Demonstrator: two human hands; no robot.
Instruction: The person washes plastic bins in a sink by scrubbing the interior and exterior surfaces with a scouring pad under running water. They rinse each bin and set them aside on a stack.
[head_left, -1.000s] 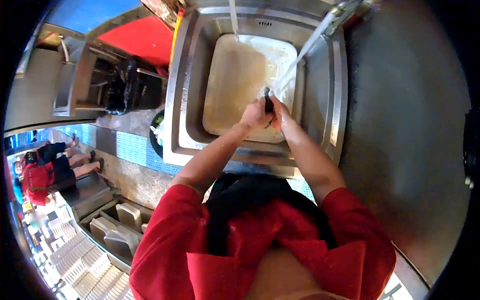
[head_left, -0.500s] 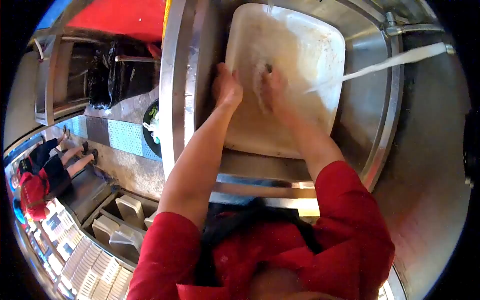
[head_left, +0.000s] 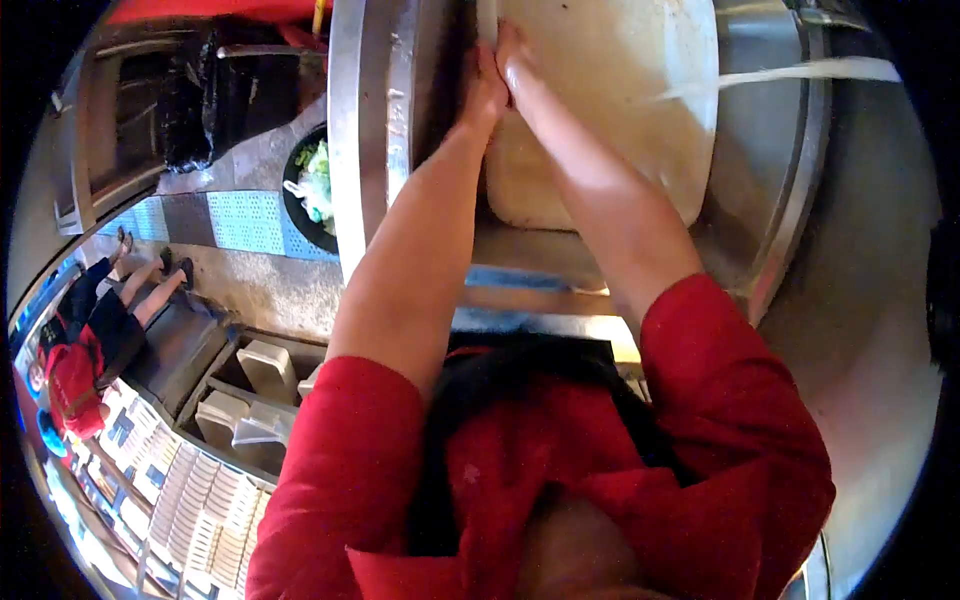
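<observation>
A large off-white tub with brownish marks lies tilted in a metal sink. My left hand is closed at the tub's left rim, on its outer side. Just inside that rim is my right hand, close against the left one, with its fingers pressed together near the wall. Whatever it holds is too hidden to name. A pale stream of water enters from the right and reaches the tub.
To the left, a round dark bin holds green scraps and a plastic bag. Gray compartments with beige containers stand at lower left. Beyond them are people in red shirts. A black plastic bag hangs at upper left.
My right hand has moved from the tub's middle to its left rim, beside my left hand. Both hands and the tub appear higher in the view, which has shifted.
</observation>
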